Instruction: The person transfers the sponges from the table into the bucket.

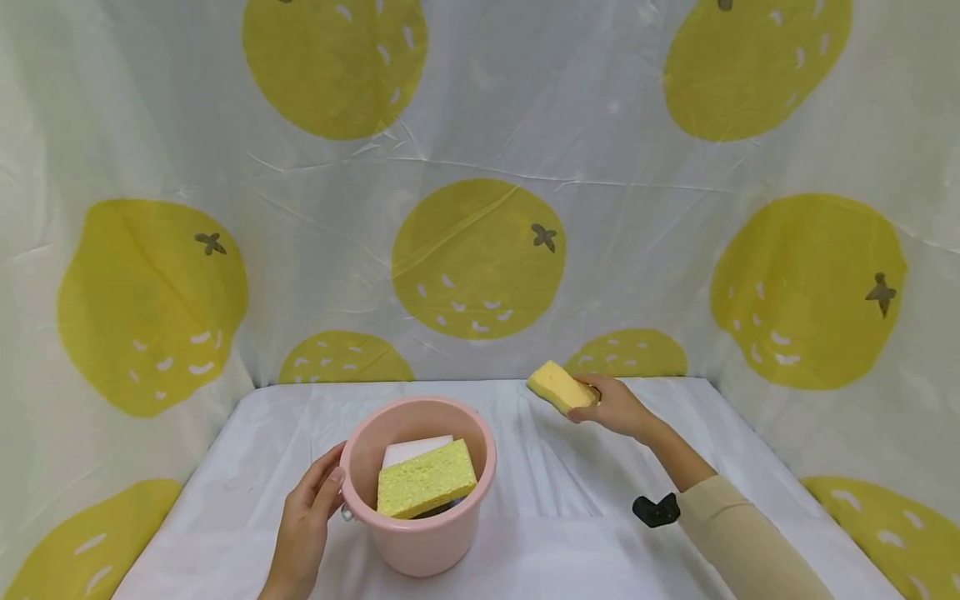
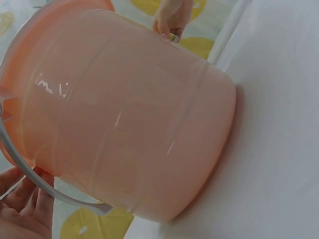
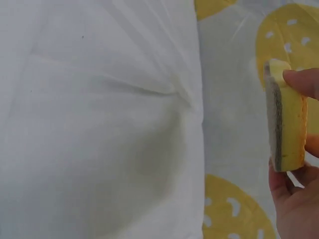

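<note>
A pink bucket [image 1: 423,546] stands on the white-covered surface, its pale handle [image 2: 37,181] hanging down the side. My left hand [image 1: 307,508] holds it at the left of the rim, thumb by the handle's joint and fingers along the outside. Inside the bucket, a yellow sponge [image 1: 427,479] lies tilted over a white block [image 1: 417,450], and something dark shows beneath. Farther back on the right, my right hand [image 1: 617,407] grips a yellow scrub sponge [image 1: 558,386] by its edges, raised above the surface. That sponge has a grey scouring layer in the right wrist view.
White cloth [image 1: 555,550] with creases covers the table. Pale curtains with printed yellow fruit [image 1: 480,258] enclose the back and both sides. A small black object [image 1: 656,510] sits at the right sleeve's cuff [image 1: 697,500].
</note>
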Motion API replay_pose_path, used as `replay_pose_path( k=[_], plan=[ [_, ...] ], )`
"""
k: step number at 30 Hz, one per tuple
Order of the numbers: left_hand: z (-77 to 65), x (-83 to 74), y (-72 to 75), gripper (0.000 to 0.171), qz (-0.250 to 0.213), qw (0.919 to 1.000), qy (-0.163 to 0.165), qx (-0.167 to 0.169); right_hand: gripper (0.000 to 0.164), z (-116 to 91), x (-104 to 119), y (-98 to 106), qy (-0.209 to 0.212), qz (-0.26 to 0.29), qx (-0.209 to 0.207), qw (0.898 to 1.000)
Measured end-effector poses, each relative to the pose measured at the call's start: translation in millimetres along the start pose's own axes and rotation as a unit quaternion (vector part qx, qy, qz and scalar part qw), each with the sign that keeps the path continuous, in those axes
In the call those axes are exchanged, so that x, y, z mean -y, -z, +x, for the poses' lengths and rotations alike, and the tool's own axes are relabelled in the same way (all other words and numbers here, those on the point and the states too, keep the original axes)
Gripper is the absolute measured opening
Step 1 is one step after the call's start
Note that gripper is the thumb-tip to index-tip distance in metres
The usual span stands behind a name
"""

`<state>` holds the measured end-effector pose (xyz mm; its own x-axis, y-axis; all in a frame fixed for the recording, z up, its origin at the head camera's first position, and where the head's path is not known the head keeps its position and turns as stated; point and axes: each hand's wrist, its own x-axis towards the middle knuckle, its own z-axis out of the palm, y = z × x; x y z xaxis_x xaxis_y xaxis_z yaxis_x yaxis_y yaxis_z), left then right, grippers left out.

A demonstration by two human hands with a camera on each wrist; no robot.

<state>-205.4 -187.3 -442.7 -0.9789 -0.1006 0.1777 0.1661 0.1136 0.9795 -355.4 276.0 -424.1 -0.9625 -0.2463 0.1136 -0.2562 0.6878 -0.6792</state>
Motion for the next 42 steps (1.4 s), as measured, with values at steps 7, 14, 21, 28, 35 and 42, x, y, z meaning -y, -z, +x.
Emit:
replay_pose_path(
  k=[7, 14, 21, 28, 35, 42],
  plan=[
    [-1.5, 1.6, -0.7, 0.048, 0.0, 0.9999, 0.001, -0.011, 0.078, -0.7, 34.4, 8.9, 0.064, 0.016, 0.019, 0.998],
    [0.1, 1.3, -0.8, 0.048, 0.008, 0.9999, -0.01, -0.01, 0.072, -0.5, 74.4, 7.2, 0.137, -0.006, 0.023, 0.99],
    [1.1, 0.9, -1.0, 0.048, 0.005, 0.9998, -0.014, -0.009, 0.07, -0.3, 108.1, 0.0, 0.197, -0.024, 0.041, 0.979],
    [0.3, 1.2, -1.4, 0.046, 0.004, 0.9997, -0.022, -0.009, 0.068, 3.3, 138.5, -9.8, 0.218, -0.043, 0.073, 0.972],
    [1.0, 1.8, -0.3, 0.045, 0.001, 0.9994, -0.034, -0.01, 0.069, 9.4, 163.4, -20.4, 0.253, -0.05, 0.108, 0.96],
    [1.1, 0.8, -0.2, 0.047, 0.004, 0.9998, -0.021, -0.003, 0.067, 13.9, 179.2, -32.6, 0.275, -0.064, 0.135, 0.95]
  ],
)
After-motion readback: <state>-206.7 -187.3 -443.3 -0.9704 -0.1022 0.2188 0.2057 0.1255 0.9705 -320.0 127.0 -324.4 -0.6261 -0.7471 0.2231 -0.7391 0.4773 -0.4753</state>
